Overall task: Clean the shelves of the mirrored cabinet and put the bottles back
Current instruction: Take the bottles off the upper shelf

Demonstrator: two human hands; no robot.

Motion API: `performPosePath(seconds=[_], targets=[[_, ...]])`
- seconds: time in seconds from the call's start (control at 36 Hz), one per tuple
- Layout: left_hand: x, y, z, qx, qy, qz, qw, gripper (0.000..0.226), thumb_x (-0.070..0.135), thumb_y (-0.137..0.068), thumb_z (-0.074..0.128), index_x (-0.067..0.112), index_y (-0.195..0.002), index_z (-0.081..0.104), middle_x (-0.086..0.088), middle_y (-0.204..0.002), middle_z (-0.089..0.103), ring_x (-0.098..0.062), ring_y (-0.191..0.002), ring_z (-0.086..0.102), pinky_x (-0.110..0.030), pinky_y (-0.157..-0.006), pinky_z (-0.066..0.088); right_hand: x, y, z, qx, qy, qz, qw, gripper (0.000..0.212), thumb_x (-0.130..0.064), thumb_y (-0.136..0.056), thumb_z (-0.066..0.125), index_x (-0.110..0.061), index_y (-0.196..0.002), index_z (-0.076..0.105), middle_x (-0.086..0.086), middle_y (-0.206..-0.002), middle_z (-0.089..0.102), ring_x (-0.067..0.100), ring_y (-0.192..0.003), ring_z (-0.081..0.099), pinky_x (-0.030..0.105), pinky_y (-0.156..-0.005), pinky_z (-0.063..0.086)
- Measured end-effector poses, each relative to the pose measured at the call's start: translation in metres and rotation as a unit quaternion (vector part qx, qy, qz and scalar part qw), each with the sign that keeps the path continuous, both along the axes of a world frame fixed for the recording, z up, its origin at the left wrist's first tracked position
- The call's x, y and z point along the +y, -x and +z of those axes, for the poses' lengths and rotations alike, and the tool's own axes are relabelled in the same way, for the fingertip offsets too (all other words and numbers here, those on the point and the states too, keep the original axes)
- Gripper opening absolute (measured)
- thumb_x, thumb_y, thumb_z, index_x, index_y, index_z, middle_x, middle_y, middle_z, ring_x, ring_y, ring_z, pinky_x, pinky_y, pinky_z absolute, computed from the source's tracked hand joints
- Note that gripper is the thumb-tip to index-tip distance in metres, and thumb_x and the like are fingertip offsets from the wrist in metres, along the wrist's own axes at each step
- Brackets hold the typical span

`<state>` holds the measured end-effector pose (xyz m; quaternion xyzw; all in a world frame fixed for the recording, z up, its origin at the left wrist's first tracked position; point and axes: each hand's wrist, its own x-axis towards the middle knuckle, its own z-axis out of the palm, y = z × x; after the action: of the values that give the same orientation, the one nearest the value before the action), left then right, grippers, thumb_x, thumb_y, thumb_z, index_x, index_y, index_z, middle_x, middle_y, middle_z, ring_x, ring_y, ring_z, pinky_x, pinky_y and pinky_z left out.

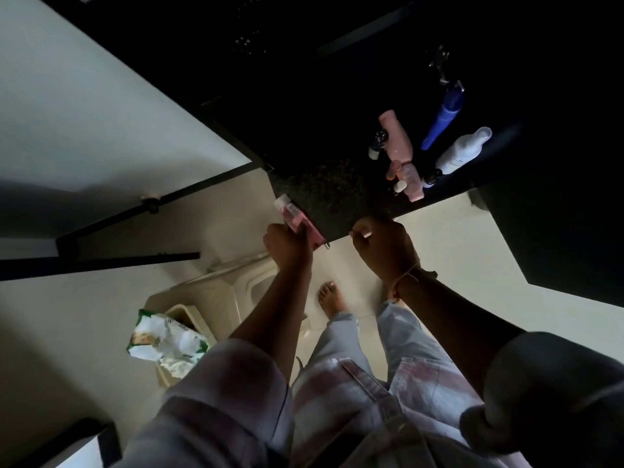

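counter (331, 184) left part bare | bottles (405, 157) crowd right edge; tap (442, 67) behind them

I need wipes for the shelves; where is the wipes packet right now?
In the head view the wipes packet lies low on the left, on a cream plastic stool beside the person's left forearm, below the left hand.
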<state>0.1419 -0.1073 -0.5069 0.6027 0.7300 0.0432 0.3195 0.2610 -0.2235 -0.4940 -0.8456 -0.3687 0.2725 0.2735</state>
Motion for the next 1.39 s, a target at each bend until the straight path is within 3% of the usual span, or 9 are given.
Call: performPosePath(seconds=[0.14,0.42,0.58,0.78,0.89,0.97,1.11,1.25,1.39], targets=[[0.012,-0.002,-0.003,0.041,-0.015,-0.023,0.999,0.044,0.04,-0.087,0.065,-0.001,-0.102,0.063,-0.02,-0.104,0.064,-0.036,-0.104,0.056,-0.036,-0.084,0.037,0.009,-0.003,0.002,-0.001,0.005,-0.002,1.0,0.013,-0.026,-0.088,0.059,-0.015,-0.089,0.068,0.004,-0.089,0.07,0.024,-0.08,0.066,0.036,-0.068,0.055],[0.01,-0.034,0.022,-0.088,0.041,0.019,0.995,0.031,0.037,-0.09,0.065,0.007,-0.097,0.072,-0.004,-0.087,0.068,-0.014,-0.072,0.057,-0.008,-0.043,0.034,0.003,-0.012,0.01,0.007,-0.012,-0.07,0.997,0.009,-0.023,-0.087,0.06,-0.017,-0.088,0.067,0.003,-0.087,0.072,0.025,-0.077,0.067,0.033,-0.067,0.054],[-0.003,-0.077,0.025,-0.179,0.133,0.0,0.975,0.027,0.038,-0.086,0.07,0.011,-0.088,0.067,-0.006,-0.08,0.072,-0.014,-0.07,0.07,-0.03,-0.064,0.059,-0.013,-0.023,0.014,-0.025,-0.014,-0.112,0.993,0.009,-0.018,-0.086,0.059,-0.015,-0.087,0.068,0.008,-0.083,0.072,0.028,-0.075,0.068,0.03,-0.066,0.052],[-0.015,-0.108,0.02,-0.212,0.153,0.027,0.965,0.024,0.035,-0.086,0.07,0.012,-0.082,0.063,-0.013,-0.089,0.072,-0.021,-0.08,0.072,-0.038,-0.074,0.061,-0.025,-0.037,0.016,-0.036,-0.026,-0.147,0.988,0.01,-0.015,-0.086,0.059,-0.015,-0.087,0.069,0.005,-0.085,0.071,0.024,-0.076,0.067,0.029,-0.067,0.052],[-0.021,-0.107,0.037,-0.175,0.097,0.004,0.98,0.032,0.03,-0.094,0.059,0.003,-0.111,0.061,-0.003,-0.096,0.063,-0.017,-0.089,0.064,-0.024,-0.075,0.053,-0.031,-0.042,0.017,-0.049,-0.041,-0.156,0.986,0.009,-0.014,-0.086,0.058,-0.015,-0.086,0.067,0.004,-0.083,0.069,0.022,-0.074,0.065,0.027,-0.064,0.049],[-0.023,-0.098,0.043,-0.163,0.016,-0.029,0.986,0.027,0.028,-0.097,0.054,0.005,-0.105,0.066,0.002,-0.088,0.064,-0.015,-0.081,0.065,-0.023,-0.064,0.05,-0.033,-0.046,0.02,-0.061,-0.059,-0.153,0.985,0.009,-0.018,-0.089,0.056,-0.015,-0.089,0.065,0.003,-0.084,0.065,0.019,-0.074,0.061,0.019,-0.064,0.04],[-0.035,-0.089,0.064,-0.272,0.019,-0.039,0.961,0.023,0.029,-0.094,0.06,0.01,-0.084,0.067,-0.002,-0.074,0.07,-0.009,-0.067,0.067,-0.028,-0.061,0.055,-0.03,-0.051,0.037,-0.049,-0.135,-0.173,0.974,0.012,-0.02,-0.091,0.057,-0.012,-0.093,0.066,0.002,-0.085,0.066,0.015,-0.074,0.06,0.023,-0.065,0.046],[-0.048,-0.105,0.082,-0.398,0.089,-0.037,0.912,0.012,0.013,-0.095,0.059,0.004,-0.09,0.066,0.001,-0.071,0.066,-0.001,-0.063,0.063,-0.016,-0.058,0.048,-0.028,-0.059,0.061,0.078,-0.156,-0.179,0.968,0.017,-0.022,-0.093,0.058,-0.017,-0.107,0.067,-0.004,-0.094,0.07,-0.003,-0.078,0.06,-0.001,-0.067,0.039],[-0.05,-0.126,0.082,-0.4,0.132,-0.045,0.906,0.018,0.008,-0.094,0.06,0.009,-0.076,0.062,0.008,-0.053,0.057,0.003,-0.048,0.05,-0.014,-0.049,0.04,-0.03,-0.072,0.064,0.215,-0.11,-0.259,0.935,0.009,-0.035,-0.085,0.059,-0.039,-0.091,0.066,-0.005,-0.078,0.07,0.016,-0.078,0.067,0.046,-0.077,0.056]])
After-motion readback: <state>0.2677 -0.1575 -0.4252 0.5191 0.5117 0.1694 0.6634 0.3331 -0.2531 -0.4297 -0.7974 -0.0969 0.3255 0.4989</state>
